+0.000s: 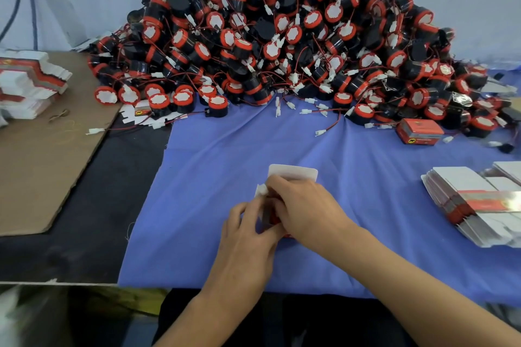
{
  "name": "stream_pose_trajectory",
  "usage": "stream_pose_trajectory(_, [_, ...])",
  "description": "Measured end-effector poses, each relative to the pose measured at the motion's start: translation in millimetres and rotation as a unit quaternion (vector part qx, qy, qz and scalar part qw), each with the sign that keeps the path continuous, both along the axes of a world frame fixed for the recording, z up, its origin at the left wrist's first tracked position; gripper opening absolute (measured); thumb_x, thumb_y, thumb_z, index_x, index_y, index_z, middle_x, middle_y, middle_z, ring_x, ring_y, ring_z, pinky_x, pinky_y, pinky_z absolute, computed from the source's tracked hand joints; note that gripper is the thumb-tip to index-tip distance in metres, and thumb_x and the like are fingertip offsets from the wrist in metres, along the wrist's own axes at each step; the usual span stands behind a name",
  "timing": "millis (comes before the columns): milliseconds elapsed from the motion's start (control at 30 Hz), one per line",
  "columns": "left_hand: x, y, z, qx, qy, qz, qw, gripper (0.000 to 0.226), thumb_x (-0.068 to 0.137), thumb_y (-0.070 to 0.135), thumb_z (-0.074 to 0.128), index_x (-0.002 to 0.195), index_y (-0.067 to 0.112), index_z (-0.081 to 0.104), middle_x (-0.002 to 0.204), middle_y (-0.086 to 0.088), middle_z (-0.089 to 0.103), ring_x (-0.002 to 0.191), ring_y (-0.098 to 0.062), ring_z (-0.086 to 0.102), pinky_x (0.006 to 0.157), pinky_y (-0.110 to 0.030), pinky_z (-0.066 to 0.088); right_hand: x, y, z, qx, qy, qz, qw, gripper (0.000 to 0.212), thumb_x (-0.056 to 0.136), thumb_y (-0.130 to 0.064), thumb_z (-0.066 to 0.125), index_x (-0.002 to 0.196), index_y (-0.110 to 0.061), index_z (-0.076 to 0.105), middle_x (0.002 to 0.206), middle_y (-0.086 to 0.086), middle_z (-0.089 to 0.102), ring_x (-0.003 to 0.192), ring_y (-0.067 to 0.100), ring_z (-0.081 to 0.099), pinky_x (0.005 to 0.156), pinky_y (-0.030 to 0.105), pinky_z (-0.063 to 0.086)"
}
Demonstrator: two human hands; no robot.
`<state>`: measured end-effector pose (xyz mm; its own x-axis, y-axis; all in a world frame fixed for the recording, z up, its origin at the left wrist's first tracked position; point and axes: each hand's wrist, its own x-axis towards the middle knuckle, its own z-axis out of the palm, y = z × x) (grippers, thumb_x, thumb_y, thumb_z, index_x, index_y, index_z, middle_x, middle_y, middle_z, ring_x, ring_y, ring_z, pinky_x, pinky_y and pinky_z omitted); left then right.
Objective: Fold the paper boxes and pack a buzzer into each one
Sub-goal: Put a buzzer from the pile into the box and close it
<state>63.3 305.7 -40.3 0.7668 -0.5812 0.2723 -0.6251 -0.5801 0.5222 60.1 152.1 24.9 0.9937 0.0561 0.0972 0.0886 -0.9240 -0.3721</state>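
While the left hand (248,231) pinches the small red-and-white paper box (293,173) near the front edge of the blue cloth (197,177), the right hand (303,205) curls over it, probably steadying it so the white plastic wire connector (262,189) goes inside. The heap of black-and-red round buzzers (282,36) covers the far edge.

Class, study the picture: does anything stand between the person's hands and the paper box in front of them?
Nothing visible does. The left hand and the right hand both grip the paper box directly, above the blue cloth.
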Motion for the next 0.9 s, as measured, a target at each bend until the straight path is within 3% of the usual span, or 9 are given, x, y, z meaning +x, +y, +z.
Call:
stream_pose_trajectory(100, [3, 4, -6, -0.037, -0.044, -0.02, 0.998, 0.053, 0.091, 0.015, 0.072, 0.141, 0.023, 0.056, 0.14, -0.002, 0.043, 0.123, -0.022, 0.043, 0.099, -0.026, 0.04, -6, -6, -5, -0.012, -0.001, 0.027, 1.0, 0.005, 0.101, -0.023, 0.044, 0.101, -0.024, 0.049, 0.091, -0.009, 0.061, 0.081, 0.018, 0.053, 0.066, 0.04, 0.047])
stream_pose_trajectory(200, [3, 11, -9, -0.076, -0.017, -0.042, 0.996, 0.03, 0.102, 0.034, 0.054, 0.131, 0.041, 0.054, 0.145, 0.011, 0.032, 0.123, -0.005, 0.039, 0.103, -0.015, 0.039, -8, -9, -4, -0.012, 0.001, 0.055, 0.998, 0.006, 0.099, -0.02, 0.044, 0.099, -0.025, 0.048, 0.091, -0.009, 0.064, 0.086, 0.016, 0.052, 0.073, 0.036, 0.041])
stream_pose_trajectory(267, [2, 15, -9, -0.089, -0.051, -0.048, 0.994, 0.024, 0.103, 0.035, 0.047, 0.115, 0.037, 0.067, 0.15, 0.01, 0.032, 0.124, -0.001, 0.04, 0.103, -0.011, 0.036, -8, -12, -4, -0.029, 0.007, 0.062, 0.998, 0.009, 0.1, -0.021, 0.044, 0.097, -0.026, 0.051, 0.093, -0.01, 0.066, 0.088, 0.015, 0.051, 0.076, 0.032, 0.037])
stream_pose_trajectory(367, [4, 13, -5, -0.104, -0.136, -0.046, 0.984, 0.027, 0.103, 0.018, 0.049, 0.106, 0.012, 0.076, 0.14, -0.006, 0.052, 0.119, -0.02, 0.057, 0.098, -0.027, 0.047, -7, -13, -7, -0.031, 0.018, 0.062, 0.997, 0.019, 0.102, -0.023, 0.043, 0.083, -0.025, 0.049, 0.084, -0.01, 0.061, 0.084, 0.013, 0.045, 0.076, 0.028, 0.031])
stream_pose_trajectory(467, [7, 10, -2, -0.078, -0.197, -0.042, 0.976, 0.018, 0.099, 0.008, 0.056, 0.102, 0.007, 0.074, 0.131, -0.011, 0.063, 0.111, -0.029, 0.064, 0.092, -0.038, 0.053, -6, -18, -8, 0.018, 0.04, 0.065, 0.997, 0.023, 0.101, -0.022, 0.045, 0.082, -0.023, 0.058, 0.091, -0.013, 0.057, 0.09, 0.012, 0.049, 0.08, 0.032, 0.042])
stream_pose_trajectory(533, [5, 10, -2, -0.099, -0.168, -0.033, 0.98, 0.009, 0.099, 0.008, 0.06, 0.101, 0.01, 0.069, 0.13, -0.004, 0.061, 0.113, -0.022, 0.062, 0.094, -0.033, 0.051, -9, -22, -10, 0.035, 0.053, 0.07, 0.995, 0.022, 0.102, -0.024, 0.049, 0.1, -0.023, 0.071, 0.115, -0.013, 0.057, 0.109, 0.009, 0.052, 0.09, 0.034, 0.047])
stream_pose_trajectory(600, [6, 13, -1, -0.141, -0.107, -0.006, 0.984, 0.005, 0.101, 0.009, 0.062, 0.103, 0.013, 0.064, 0.129, 0.003, 0.058, 0.115, -0.012, 0.059, 0.096, -0.025, 0.048, -14, -24, -13, 0.036, 0.048, 0.079, 0.995, 0.027, 0.102, -0.027, 0.053, 0.121, -0.028, 0.072, 0.131, -0.012, 0.052, 0.122, 0.01, 0.05, 0.097, 0.034, 0.047])
stream_pose_trajectory(733, [16, 14, 4, -0.205, -0.033, 0.008, 0.978, 0.017, 0.097, 0.015, 0.068, 0.112, 0.022, 0.062, 0.12, 0.012, 0.057, 0.106, 0.002, 0.06, 0.091, -0.012, 0.047, -20, -27, -16, 0.011, 0.004, 0.087, 0.996, 0.027, 0.104, -0.025, 0.053, 0.128, -0.031, 0.062, 0.127, -0.012, 0.057, 0.116, 0.015, 0.051, 0.087, 0.042, 0.052])
stream_pose_trajectory(900, [19, 6, 11, -0.277, 0.169, 0.047, 0.945, 0.056, 0.089, 0.008, 0.08, 0.118, 0.049, 0.054, 0.116, 0.018, 0.062, 0.096, -0.01, 0.069, 0.082, -0.018, 0.056, -20, -31, -18, -0.017, -0.004, 0.097, 0.995, 0.024, 0.105, -0.025, 0.051, 0.124, -0.03, 0.064, 0.123, -0.013, 0.059, 0.111, 0.014, 0.052, 0.082, 0.041, 0.052])
